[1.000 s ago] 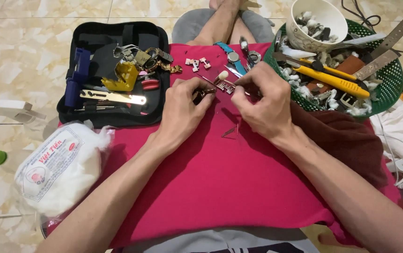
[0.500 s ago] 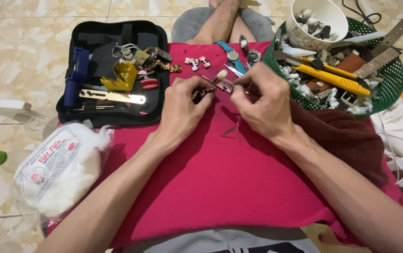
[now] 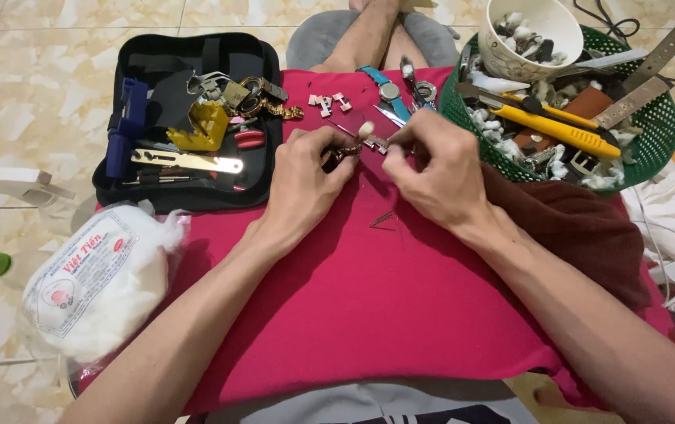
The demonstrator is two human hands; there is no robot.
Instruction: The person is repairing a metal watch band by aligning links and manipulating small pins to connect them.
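My left hand [image 3: 306, 177] and my right hand [image 3: 431, 169] meet over a red cloth [image 3: 369, 290] spread across my lap. Between them they pinch a small metal watch-band piece [image 3: 357, 147], brownish at the left end and silvery at the right. The left fingers grip its dark end, and the right fingertips pinch the other end. A small pale bit shows just above the left fingertips. Thin metal pins [image 3: 382, 219] lie on the cloth under the hands. Loose band links [image 3: 329, 102] lie beyond the hands.
An open black tool case [image 3: 184, 118] with a yellow block and metal tools lies at the left. A green basket [image 3: 573, 110] holds straps, a yellow cutter and a white bowl. A blue-strapped watch [image 3: 388, 90] lies ahead. A cotton bag [image 3: 94, 275] sits at the lower left.
Both hands stay together on the band piece. The fingers have shifted only slightly.
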